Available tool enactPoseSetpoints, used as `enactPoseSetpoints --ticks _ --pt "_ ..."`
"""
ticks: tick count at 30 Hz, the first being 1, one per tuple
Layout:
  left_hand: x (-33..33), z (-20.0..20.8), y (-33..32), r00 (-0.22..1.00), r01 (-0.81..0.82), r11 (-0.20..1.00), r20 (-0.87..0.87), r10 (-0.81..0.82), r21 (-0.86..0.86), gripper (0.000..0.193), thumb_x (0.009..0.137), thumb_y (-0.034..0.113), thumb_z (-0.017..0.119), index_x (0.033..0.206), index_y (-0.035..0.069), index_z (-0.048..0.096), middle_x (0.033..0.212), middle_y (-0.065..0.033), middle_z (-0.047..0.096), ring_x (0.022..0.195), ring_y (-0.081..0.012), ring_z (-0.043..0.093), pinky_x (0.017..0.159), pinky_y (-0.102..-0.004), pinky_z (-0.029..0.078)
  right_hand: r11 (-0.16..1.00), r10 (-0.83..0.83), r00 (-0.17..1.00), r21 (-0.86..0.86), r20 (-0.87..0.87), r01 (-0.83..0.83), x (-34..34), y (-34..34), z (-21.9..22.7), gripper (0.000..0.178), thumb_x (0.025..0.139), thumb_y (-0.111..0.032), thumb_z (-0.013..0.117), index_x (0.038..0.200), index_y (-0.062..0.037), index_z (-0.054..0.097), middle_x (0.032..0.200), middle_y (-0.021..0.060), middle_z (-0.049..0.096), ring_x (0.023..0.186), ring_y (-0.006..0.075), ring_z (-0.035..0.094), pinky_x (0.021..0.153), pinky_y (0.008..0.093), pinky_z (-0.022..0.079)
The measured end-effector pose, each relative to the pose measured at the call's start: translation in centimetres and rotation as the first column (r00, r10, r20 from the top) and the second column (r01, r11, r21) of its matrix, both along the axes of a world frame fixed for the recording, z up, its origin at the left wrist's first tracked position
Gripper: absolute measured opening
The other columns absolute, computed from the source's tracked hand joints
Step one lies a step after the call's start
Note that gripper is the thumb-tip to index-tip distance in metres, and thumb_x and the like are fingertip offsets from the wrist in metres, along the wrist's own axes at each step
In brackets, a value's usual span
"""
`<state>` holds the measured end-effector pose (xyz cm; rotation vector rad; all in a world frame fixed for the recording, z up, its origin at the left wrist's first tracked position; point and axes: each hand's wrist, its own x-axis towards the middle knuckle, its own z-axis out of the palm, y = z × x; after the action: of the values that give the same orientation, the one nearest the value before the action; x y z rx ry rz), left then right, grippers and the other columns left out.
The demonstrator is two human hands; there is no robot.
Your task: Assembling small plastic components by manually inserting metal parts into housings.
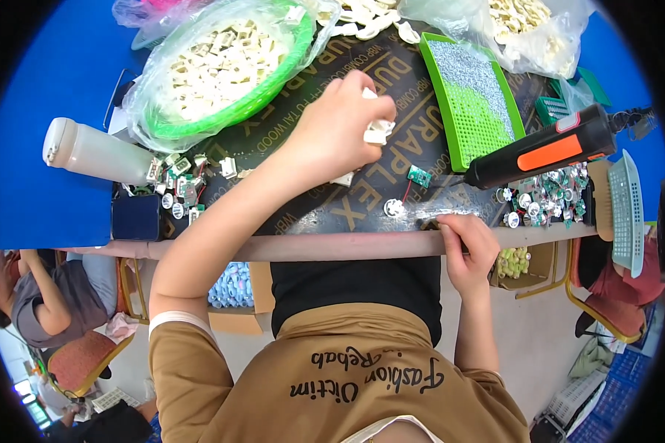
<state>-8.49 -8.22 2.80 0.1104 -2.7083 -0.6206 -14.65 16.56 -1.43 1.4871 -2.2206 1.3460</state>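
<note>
My left hand (340, 122) is raised over the middle of the table, its fingers curled round several small white plastic parts (379, 132). A white piece (343, 179) lies on the table below that hand. At the table's front edge, my right hand (471, 247) has thumb and forefinger drawn together; whatever lies between them is too small to make out. Between the hands lies a small green circuit board (420, 176), joined by red wire to a round white part (394, 207). The tip of a black and orange electric screwdriver (543, 153) points toward the board.
A green basket (233, 118) lined with clear plastic holds white parts at far left. A green tray (458, 125) of small silvery pieces stands at far right. Wired circuit boards are heaped at left (181, 181) and right (550, 196). A white bottle (96, 151) and a phone (137, 218) lie left.
</note>
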Motion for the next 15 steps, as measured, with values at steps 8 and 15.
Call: enactPoseSetpoints --ticks 8,15 --pt "-0.7 -1.4 0.0 0.984 0.130 0.991 0.125 -0.125 -0.030 0.034 0.070 0.010 0.066 0.104 0.010 0.060 0.117 -0.0158 0.049 0.110 -0.0333 0.047 0.092 -0.0394 0.041 0.997 0.081 0.995 -0.002 -0.063 -0.081 0.6 0.1 0.3 0.015 0.071 0.003 0.064 0.085 -0.0039 0.065 0.073 0.0081 0.062 0.062 0.0229 0.057 0.056 0.0316 0.043" --pt "3.2 -0.3 1.1 0.973 0.202 0.979 0.120 -0.200 -0.005 0.033 0.079 0.022 0.065 0.109 0.011 0.061 0.128 -0.0176 0.047 0.121 -0.0365 0.040 0.099 -0.0454 0.033 0.891 -0.424 0.901 -0.223 -0.095 0.396 -6.9 6.3 2.7 0.005 0.082 0.004 0.057 0.081 0.0026 0.062 0.075 0.0070 0.064 0.066 0.0120 0.058 0.062 0.0231 0.045"
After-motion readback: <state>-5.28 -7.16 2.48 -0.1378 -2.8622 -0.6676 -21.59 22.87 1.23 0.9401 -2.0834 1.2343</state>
